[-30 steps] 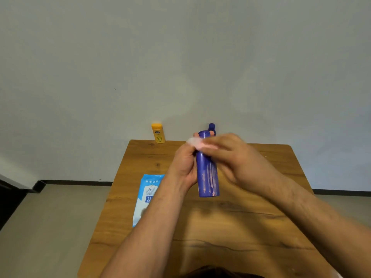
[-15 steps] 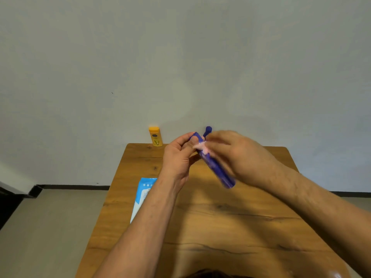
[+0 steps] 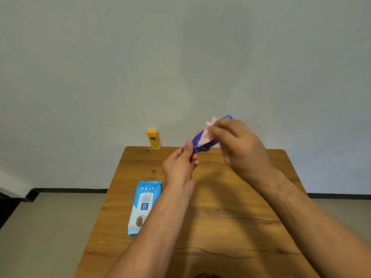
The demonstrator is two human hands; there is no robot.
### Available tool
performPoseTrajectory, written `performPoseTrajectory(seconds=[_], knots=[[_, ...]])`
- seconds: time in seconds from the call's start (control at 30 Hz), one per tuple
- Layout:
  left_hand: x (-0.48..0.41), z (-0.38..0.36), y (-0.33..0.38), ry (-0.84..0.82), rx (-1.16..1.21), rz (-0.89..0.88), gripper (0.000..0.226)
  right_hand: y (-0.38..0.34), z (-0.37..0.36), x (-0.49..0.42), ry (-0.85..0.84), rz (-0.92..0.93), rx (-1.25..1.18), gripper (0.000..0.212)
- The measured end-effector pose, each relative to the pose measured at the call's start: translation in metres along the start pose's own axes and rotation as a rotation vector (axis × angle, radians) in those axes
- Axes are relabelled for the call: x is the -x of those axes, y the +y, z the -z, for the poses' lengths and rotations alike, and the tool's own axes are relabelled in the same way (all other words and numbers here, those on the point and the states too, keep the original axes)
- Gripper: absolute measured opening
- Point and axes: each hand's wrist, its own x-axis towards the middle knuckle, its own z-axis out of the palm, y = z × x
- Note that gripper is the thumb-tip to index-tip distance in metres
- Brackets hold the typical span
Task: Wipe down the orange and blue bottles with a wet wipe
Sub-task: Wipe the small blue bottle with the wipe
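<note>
Above the far half of the brown wooden table (image 3: pixel 220 221), the head view shows both hands working on a slim dark-blue plastic bottle (image 3: pixel 195 145), which is held in the air, off the tabletop. The bottle is tilted, its lower end down to the left and its other end up to the right.

The left hand (image 3: pixel 178 167) grips the lower end, thumb laid along the side and fingers curled round from behind. The right hand (image 3: pixel 239 145) has its fingers closed on a crumpled white wet wipe (image 3: pixel 206 135) and presses it against the middle of the blue bottle; this hand is slightly blurred. It hides much of the bottle's upper half, with only the tip showing above the knuckles.

A small orange plastic bottle (image 3: pixel 154 139) stands upright at the table's far edge, against the pale wall (image 3: pixel 180 57), well left of the hands. A light-blue and white soft pack of wipes (image 3: pixel 145 205) lies flat on the table's left side, partly covered by the left forearm.
</note>
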Motion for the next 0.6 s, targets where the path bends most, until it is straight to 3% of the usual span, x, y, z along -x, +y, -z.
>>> performPoseTrajectory(seconds=[0.1, 0.23, 0.33, 0.4, 0.5, 0.6], knots=[[0.005, -0.005, 0.008, -0.018, 0.190, 0.114, 0.019, -0.001, 0.002, 0.001, 0.238, -0.285, -0.081, 0.030], [0.018, -0.014, 0.010, -0.139, 0.243, 0.265, 0.016, -0.027, -0.020, 0.018, 0.120, -0.145, -0.165, 0.019], [0.025, -0.015, 0.009, -0.215, 0.184, 0.320, 0.020, -0.018, -0.021, 0.014, 0.105, -0.112, -0.076, 0.014], [0.024, -0.014, 0.011, -0.227, 0.157, 0.315, 0.026, -0.023, -0.019, 0.015, 0.127, -0.147, -0.082, 0.017], [0.022, -0.010, 0.013, -0.251, 0.247, 0.347, 0.029, -0.027, -0.017, 0.020, 0.008, 0.023, -0.106, 0.033], [0.029, -0.010, 0.013, -0.260, 0.213, 0.314, 0.023, -0.017, -0.011, 0.016, 0.037, -0.053, -0.108, 0.028]])
